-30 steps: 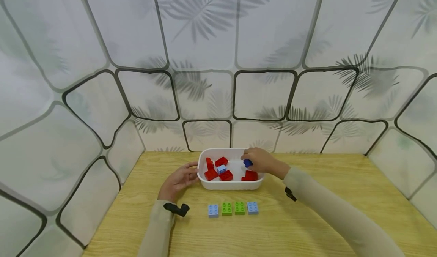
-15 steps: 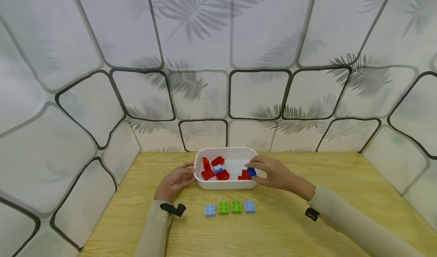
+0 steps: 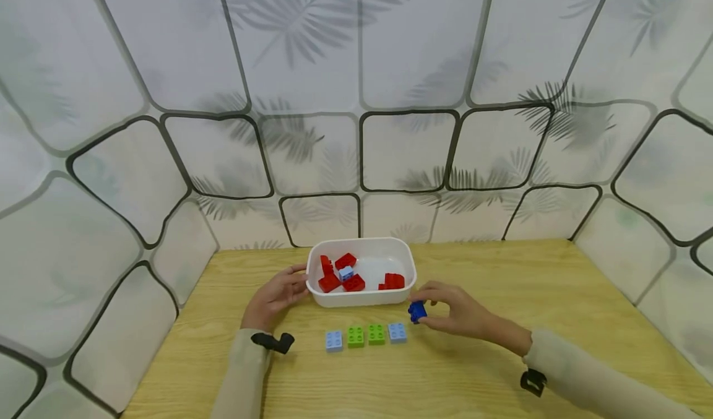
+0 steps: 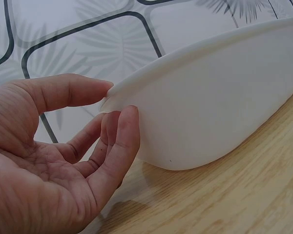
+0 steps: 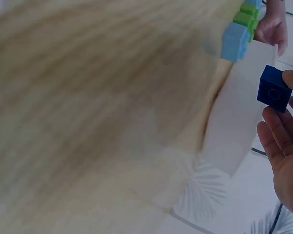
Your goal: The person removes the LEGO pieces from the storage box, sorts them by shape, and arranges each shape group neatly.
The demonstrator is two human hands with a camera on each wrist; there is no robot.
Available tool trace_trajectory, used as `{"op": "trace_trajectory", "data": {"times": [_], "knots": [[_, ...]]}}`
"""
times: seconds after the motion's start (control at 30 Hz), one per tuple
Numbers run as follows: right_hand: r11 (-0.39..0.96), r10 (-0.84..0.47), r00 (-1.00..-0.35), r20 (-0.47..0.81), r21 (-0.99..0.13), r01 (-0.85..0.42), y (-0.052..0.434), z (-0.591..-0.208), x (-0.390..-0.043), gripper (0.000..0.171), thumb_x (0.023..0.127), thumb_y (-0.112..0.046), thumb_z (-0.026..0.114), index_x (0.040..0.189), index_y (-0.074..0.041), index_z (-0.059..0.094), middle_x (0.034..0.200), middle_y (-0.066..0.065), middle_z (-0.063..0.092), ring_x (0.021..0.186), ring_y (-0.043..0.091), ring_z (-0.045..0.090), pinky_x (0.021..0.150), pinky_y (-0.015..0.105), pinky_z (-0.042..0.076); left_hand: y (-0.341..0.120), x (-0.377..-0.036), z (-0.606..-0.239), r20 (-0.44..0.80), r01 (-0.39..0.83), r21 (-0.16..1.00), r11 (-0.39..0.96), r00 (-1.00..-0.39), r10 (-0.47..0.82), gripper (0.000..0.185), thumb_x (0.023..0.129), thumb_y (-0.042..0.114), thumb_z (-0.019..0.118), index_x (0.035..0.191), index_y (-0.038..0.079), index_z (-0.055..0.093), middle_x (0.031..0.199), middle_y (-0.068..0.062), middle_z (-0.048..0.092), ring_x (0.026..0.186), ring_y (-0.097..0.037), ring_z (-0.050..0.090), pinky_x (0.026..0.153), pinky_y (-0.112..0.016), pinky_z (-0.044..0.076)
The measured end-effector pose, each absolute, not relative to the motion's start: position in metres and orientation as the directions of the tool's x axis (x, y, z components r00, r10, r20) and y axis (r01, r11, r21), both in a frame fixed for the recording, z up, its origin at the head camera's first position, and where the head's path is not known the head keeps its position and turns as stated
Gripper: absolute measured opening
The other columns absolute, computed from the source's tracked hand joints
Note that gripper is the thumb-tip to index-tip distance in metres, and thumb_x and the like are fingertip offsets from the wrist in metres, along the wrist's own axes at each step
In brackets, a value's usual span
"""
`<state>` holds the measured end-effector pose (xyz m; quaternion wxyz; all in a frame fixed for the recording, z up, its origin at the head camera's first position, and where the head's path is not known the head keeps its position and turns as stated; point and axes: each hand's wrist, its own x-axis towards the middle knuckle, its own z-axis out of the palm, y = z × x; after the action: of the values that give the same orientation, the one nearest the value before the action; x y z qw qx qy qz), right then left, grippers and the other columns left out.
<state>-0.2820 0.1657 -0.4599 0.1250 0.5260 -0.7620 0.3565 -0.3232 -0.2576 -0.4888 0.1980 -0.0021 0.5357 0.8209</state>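
The studded dark-blue brick (image 3: 417, 312), pinched in right fingers (image 5: 279, 130), has cleared the tub (image 3: 359, 299) the left fingers (image 4: 127, 136) touch.

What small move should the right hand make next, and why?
Probably lower the dark blue brick onto the table, just right of the four-brick row: the right hand pinches it outside the white tray, near the light blue brick at the row's right end.
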Motion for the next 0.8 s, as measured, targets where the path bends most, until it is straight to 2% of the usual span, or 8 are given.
{"op": "trace_trajectory", "data": {"times": [0.2, 0.33, 0.53, 0.67, 0.8], "knots": [[0.220, -0.725, -0.491, 0.484, -0.512, -0.830, 0.172, -0.481, -0.280, 0.033, 0.087, -0.009, 0.081, 0.118, -0.004, 0.070, 0.108, 0.006, 0.072, 0.091, 0.013, 0.067, 0.073, 0.031, 0.059, -0.257, -0.325, -0.490, -0.226, -0.327, 0.879, -0.347, -0.926, 0.302, 0.041, 0.105, 0.003, 0.051, 0.145, 0.002, 0.038, 0.114, -0.002, 0.067, 0.091, -0.012, 0.068, 0.080, -0.024, 0.059], [0.189, -0.747, -0.478, 0.463, -0.541, -0.820, 0.171, -0.492, -0.278, 0.032, 0.088, -0.008, 0.079, 0.118, 0.001, 0.069, 0.110, 0.010, 0.072, 0.093, 0.015, 0.068, 0.071, 0.030, 0.060, -0.257, -0.325, -0.490, -0.216, -0.317, 0.888, -0.333, -0.927, 0.305, 0.048, 0.105, 0.003, 0.051, 0.149, 0.001, 0.033, 0.118, -0.002, 0.065, 0.095, -0.012, 0.068, 0.084, -0.024, 0.059], [0.167, -0.756, -0.475, 0.451, -0.568, -0.806, 0.172, -0.494, -0.273, 0.033, 0.089, -0.004, 0.077, 0.119, 0.003, 0.067, 0.111, 0.018, 0.071, 0.095, 0.021, 0.069, 0.071, 0.032, 0.061, -0.257, -0.325, -0.490, -0.211, -0.311, 0.890, -0.332, -0.929, 0.304, 0.044, 0.105, 0.003, 0.051, 0.147, 0.002, 0.037, 0.119, -0.003, 0.065, 0.096, -0.012, 0.068, 0.085, -0.025, 0.059], [0.198, -0.750, -0.491, 0.442, -0.559, -0.806, 0.176, -0.494, -0.273, 0.033, 0.089, -0.006, 0.078, 0.119, 0.002, 0.067, 0.112, 0.016, 0.072, 0.095, 0.022, 0.070, 0.072, 0.033, 0.061, -0.257, -0.325, -0.490, -0.212, -0.314, 0.886, -0.341, -0.929, 0.303, 0.043, 0.105, 0.003, 0.051, 0.146, 0.002, 0.038, 0.117, -0.003, 0.066, 0.094, -0.013, 0.068, 0.083, -0.025, 0.060], [0.255, -0.747, -0.515, 0.420, -0.535, -0.806, 0.180, -0.496, -0.274, 0.034, 0.088, -0.009, 0.080, 0.119, 0.000, 0.068, 0.112, 0.012, 0.073, 0.096, 0.018, 0.070, 0.073, 0.030, 0.060, -0.257, -0.325, -0.490, -0.212, -0.315, 0.886, -0.340, -0.928, 0.307, 0.045, 0.105, 0.003, 0.051, 0.147, 0.001, 0.035, 0.116, -0.003, 0.066, 0.093, -0.013, 0.068, 0.083, -0.026, 0.060]]}}
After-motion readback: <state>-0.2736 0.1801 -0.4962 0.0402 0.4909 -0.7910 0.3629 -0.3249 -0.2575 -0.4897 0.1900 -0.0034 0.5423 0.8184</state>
